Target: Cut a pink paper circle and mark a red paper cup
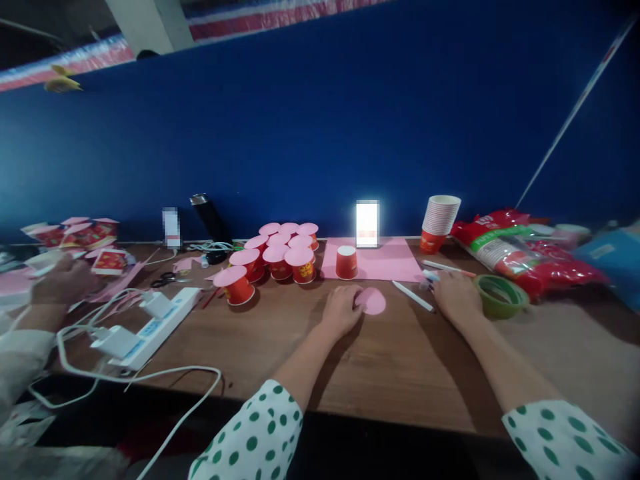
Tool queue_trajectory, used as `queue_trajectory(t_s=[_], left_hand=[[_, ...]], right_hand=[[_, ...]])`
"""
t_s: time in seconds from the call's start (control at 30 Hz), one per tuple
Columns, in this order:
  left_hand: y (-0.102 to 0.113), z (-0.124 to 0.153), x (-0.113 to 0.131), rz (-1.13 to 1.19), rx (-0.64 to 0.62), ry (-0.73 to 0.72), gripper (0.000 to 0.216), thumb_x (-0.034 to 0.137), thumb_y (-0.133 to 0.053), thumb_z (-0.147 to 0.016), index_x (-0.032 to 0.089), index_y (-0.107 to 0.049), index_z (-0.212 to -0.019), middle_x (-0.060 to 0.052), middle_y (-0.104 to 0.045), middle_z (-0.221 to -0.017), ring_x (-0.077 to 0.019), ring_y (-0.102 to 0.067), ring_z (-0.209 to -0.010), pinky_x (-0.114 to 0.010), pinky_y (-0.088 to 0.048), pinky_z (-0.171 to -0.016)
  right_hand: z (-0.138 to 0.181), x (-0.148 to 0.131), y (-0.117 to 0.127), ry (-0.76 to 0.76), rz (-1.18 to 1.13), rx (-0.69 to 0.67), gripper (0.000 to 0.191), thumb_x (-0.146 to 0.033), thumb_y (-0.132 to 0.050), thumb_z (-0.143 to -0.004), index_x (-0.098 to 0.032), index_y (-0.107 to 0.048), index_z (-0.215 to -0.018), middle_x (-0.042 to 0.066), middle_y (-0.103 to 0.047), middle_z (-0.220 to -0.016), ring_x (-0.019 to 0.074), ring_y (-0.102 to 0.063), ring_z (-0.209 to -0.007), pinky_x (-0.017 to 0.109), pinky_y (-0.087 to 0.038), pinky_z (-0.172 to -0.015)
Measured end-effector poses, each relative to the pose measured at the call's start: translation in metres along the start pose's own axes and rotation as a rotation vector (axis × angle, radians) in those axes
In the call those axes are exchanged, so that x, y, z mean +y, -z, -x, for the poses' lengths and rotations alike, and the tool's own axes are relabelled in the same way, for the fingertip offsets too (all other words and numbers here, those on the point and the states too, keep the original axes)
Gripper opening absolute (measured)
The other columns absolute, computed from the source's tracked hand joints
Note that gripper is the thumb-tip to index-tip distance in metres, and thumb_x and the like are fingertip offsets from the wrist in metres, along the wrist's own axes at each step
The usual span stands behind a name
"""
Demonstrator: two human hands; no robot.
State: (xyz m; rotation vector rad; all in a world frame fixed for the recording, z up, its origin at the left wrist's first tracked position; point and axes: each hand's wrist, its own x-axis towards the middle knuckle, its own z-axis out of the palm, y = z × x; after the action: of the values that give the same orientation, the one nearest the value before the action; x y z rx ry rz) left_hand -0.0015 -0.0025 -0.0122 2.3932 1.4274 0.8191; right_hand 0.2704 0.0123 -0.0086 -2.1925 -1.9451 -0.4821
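My left hand (342, 309) rests on the wooden table (380, 360), fingers curled around the edge of a pink paper disc (374, 301). Behind it an upturned red paper cup (347, 261) stands on a pink paper sheet (395, 261). My right hand (454, 295) lies on the table, fingers bent at a small glue stick or marker (430, 275); what it grips is not clear. A white pen (413, 296) lies between my hands. A green tape roll (500, 295) sits just right of my right hand.
Several upturned red cups topped with pink discs (274, 257) cluster at centre left. A stack of paper cups (439, 221), a red plastic bag (520, 257), a glowing phone (367, 224), scissors (165, 280) and a white power strip (150, 327) surround them. Another person's hand (63, 280) works at far left.
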Motion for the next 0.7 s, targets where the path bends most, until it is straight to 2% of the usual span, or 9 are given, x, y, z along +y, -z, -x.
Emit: queue_trajectory(t_s=[0.13, 0.23, 0.3, 0.37, 0.43, 0.57, 0.63, 0.7], left_hand=[[-0.004, -0.001, -0.006, 0.110, 0.040, 0.021, 0.025, 0.015, -0.054, -0.073, 0.021, -0.062, -0.096, -0.002, -0.066, -0.090, -0.0166, -0.057, -0.081, -0.029, -0.042, -0.076], [-0.009, -0.006, -0.008, 0.247, 0.079, 0.033, 0.020, 0.015, -0.053, -0.073, 0.019, -0.065, -0.088, -0.003, -0.067, -0.086, -0.0161, -0.058, -0.078, -0.027, -0.044, -0.074], [-0.011, -0.012, -0.007, 0.388, 0.100, 0.058, 0.018, 0.016, -0.054, -0.072, 0.016, -0.065, -0.086, -0.004, -0.067, -0.084, -0.0154, -0.058, -0.076, -0.026, -0.045, -0.071], [-0.013, -0.020, -0.004, 0.542, 0.103, 0.100, 0.018, 0.018, -0.056, -0.071, 0.014, -0.065, -0.087, -0.005, -0.067, -0.083, -0.0150, -0.058, -0.074, -0.026, -0.046, -0.070], [-0.014, -0.028, 0.000, 0.700, 0.123, 0.159, 0.017, 0.019, -0.060, -0.069, 0.013, -0.065, -0.084, -0.005, -0.066, -0.080, -0.0146, -0.058, -0.073, -0.026, -0.046, -0.070], [-0.015, -0.038, 0.008, 1.119, 0.176, 0.411, 0.015, 0.017, -0.065, -0.064, 0.012, -0.065, -0.078, -0.003, -0.063, -0.074, -0.0097, -0.054, -0.062, -0.023, -0.045, -0.060], [-0.017, -0.038, 0.010, 1.216, 0.170, 0.492, 0.014, 0.018, -0.065, -0.064, 0.011, -0.063, -0.077, -0.001, -0.060, -0.066, -0.0073, -0.050, -0.053, -0.021, -0.044, -0.053], [-0.020, -0.036, 0.011, 1.252, 0.160, 0.520, 0.014, 0.019, -0.064, -0.065, 0.011, -0.061, -0.077, 0.000, -0.058, -0.063, -0.0067, -0.049, -0.049, -0.021, -0.043, -0.049]], right_hand=[[0.002, -0.002, 0.005, -0.012, -0.030, 0.016, 0.028, -0.022, -0.047, -0.083, -0.006, -0.058, -0.103, 0.022, -0.061, -0.099, 0.0308, -0.057, -0.091, 0.038, -0.039, -0.074], [0.005, -0.006, 0.013, -0.019, -0.122, 0.172, 0.030, -0.022, -0.045, -0.084, -0.008, -0.058, -0.106, 0.023, -0.059, -0.105, 0.0320, -0.055, -0.094, 0.041, -0.039, -0.077], [0.008, -0.014, 0.018, 0.007, -0.294, 0.318, 0.031, -0.022, -0.041, -0.085, -0.010, -0.058, -0.107, 0.020, -0.059, -0.108, 0.0302, -0.054, -0.098, 0.041, -0.040, -0.081], [0.011, -0.025, 0.021, 0.033, -0.557, 0.384, 0.031, -0.025, -0.040, -0.085, -0.012, -0.059, -0.106, 0.016, -0.062, -0.104, 0.0263, -0.056, -0.095, 0.039, -0.042, -0.082], [0.015, -0.040, 0.021, 0.005, -0.831, 0.310, 0.033, -0.032, -0.040, -0.085, -0.014, -0.059, -0.104, 0.012, -0.065, -0.095, 0.0229, -0.060, -0.085, 0.036, -0.046, -0.078], [0.022, -0.063, 0.015, -0.118, -1.218, -0.036, 0.036, -0.041, -0.043, -0.083, -0.016, -0.058, -0.104, 0.012, -0.065, -0.099, 0.0227, -0.063, -0.084, 0.031, -0.051, -0.060], [0.025, -0.069, 0.011, -0.171, -1.346, -0.188, 0.036, -0.040, -0.043, -0.083, -0.016, -0.058, -0.105, 0.012, -0.065, -0.099, 0.0222, -0.064, -0.080, 0.027, -0.051, -0.051], [0.027, -0.071, 0.011, -0.181, -1.422, -0.276, 0.035, -0.038, -0.044, -0.082, -0.016, -0.058, -0.104, 0.012, -0.067, -0.091, 0.0206, -0.064, -0.072, 0.025, -0.049, -0.046]])
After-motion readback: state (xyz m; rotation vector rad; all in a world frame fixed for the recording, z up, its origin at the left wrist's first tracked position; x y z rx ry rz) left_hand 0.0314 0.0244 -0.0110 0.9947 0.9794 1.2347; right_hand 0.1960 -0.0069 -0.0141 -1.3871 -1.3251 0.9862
